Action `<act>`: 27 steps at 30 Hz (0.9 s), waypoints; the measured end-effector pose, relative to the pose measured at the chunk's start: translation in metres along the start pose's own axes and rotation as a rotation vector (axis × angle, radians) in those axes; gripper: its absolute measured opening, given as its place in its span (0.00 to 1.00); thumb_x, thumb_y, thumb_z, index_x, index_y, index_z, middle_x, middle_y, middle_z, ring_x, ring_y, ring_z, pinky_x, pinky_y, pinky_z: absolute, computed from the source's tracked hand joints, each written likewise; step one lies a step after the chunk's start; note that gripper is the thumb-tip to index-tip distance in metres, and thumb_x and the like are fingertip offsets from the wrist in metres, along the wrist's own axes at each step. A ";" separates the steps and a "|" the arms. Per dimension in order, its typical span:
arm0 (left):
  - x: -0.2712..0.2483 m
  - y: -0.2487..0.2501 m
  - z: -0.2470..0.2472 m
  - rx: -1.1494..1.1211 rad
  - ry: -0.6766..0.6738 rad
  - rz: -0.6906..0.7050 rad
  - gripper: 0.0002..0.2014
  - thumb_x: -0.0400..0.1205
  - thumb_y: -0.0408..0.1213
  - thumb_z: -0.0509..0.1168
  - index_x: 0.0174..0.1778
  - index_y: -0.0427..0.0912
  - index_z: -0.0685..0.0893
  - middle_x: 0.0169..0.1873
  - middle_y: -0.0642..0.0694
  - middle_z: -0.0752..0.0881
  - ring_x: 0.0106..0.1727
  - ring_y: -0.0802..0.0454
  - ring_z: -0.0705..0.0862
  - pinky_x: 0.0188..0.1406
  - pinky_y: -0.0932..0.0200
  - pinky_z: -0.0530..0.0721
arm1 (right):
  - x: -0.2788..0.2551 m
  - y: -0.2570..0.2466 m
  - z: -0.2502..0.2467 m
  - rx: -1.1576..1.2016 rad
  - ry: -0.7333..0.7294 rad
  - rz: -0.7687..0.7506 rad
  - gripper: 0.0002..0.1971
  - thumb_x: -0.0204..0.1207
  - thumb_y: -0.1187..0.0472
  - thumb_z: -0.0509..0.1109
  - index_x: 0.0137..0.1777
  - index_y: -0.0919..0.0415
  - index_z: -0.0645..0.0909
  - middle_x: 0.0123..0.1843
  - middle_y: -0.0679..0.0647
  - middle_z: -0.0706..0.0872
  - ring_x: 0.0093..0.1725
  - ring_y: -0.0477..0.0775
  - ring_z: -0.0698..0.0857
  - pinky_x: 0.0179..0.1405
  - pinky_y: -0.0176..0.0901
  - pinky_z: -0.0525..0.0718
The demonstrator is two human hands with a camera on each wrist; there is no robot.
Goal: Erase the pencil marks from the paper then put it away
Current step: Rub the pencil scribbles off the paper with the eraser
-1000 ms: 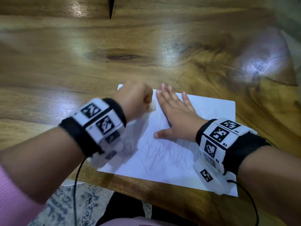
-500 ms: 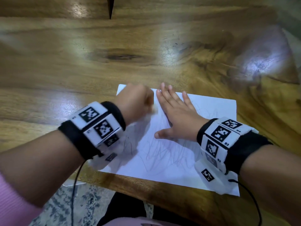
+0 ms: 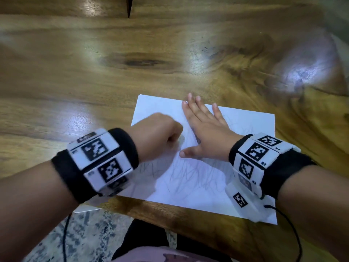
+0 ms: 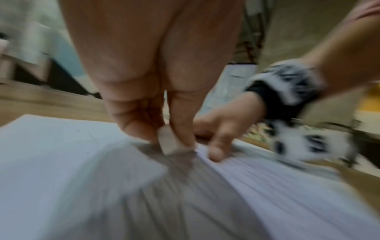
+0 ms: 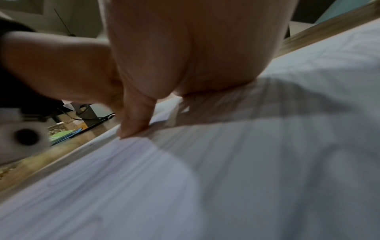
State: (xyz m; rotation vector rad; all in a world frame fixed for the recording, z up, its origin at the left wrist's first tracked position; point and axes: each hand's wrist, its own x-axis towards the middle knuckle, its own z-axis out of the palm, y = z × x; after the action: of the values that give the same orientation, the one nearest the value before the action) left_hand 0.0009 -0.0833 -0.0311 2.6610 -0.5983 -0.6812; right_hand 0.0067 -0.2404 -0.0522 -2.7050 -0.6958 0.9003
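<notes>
A white sheet of paper (image 3: 204,178) with grey pencil scribbles lies at the near edge of the wooden table (image 3: 132,53). My left hand (image 3: 160,131) is curled over its left part and pinches a small whitish eraser (image 4: 171,142) against the sheet; in the head view the eraser (image 3: 181,139) barely shows beside the knuckles. My right hand (image 3: 204,129) lies flat with straight fingers on the upper middle of the paper (image 5: 246,162), thumb spread toward the left hand. The left wrist view is blurred by motion.
The table's near edge (image 3: 188,214) runs just under the paper, whose lower right corner overhangs it. A patterned rug (image 3: 85,233) shows below. The wooden surface stretches far beyond and left of the sheet.
My left hand with the eraser has slid back toward me and down the sheet, away from the top left corner. The right hand has stayed flat in place.
</notes>
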 end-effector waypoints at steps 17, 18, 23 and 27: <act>0.006 -0.013 -0.005 -0.033 0.219 -0.027 0.10 0.74 0.35 0.67 0.30 0.43 0.73 0.32 0.45 0.75 0.36 0.46 0.71 0.32 0.58 0.58 | 0.000 0.000 0.002 -0.004 0.013 -0.008 0.59 0.69 0.34 0.68 0.80 0.57 0.26 0.80 0.51 0.22 0.79 0.48 0.25 0.75 0.52 0.25; 0.001 -0.014 -0.001 -0.027 0.177 0.002 0.10 0.75 0.35 0.67 0.30 0.42 0.74 0.31 0.45 0.75 0.35 0.46 0.72 0.31 0.56 0.59 | 0.000 0.001 0.002 -0.001 0.011 -0.011 0.59 0.69 0.34 0.68 0.80 0.57 0.26 0.80 0.51 0.22 0.79 0.48 0.24 0.75 0.52 0.25; -0.023 -0.017 0.013 -0.043 0.058 0.031 0.04 0.75 0.31 0.65 0.34 0.38 0.79 0.35 0.45 0.80 0.36 0.48 0.76 0.29 0.62 0.68 | 0.001 0.001 0.002 0.013 0.029 -0.015 0.60 0.68 0.35 0.69 0.81 0.57 0.28 0.81 0.52 0.23 0.79 0.49 0.25 0.77 0.52 0.27; -0.022 -0.018 0.011 -0.071 0.045 -0.007 0.07 0.74 0.36 0.68 0.32 0.42 0.77 0.34 0.47 0.79 0.36 0.48 0.75 0.29 0.63 0.67 | -0.009 0.012 0.001 0.020 0.036 0.011 0.59 0.69 0.37 0.71 0.82 0.57 0.30 0.82 0.50 0.25 0.80 0.48 0.27 0.78 0.50 0.30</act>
State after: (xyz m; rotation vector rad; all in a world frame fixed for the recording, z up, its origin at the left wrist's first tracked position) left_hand -0.0165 -0.0602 -0.0398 2.6069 -0.5425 -0.6315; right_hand 0.0040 -0.2548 -0.0527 -2.7034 -0.6613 0.8539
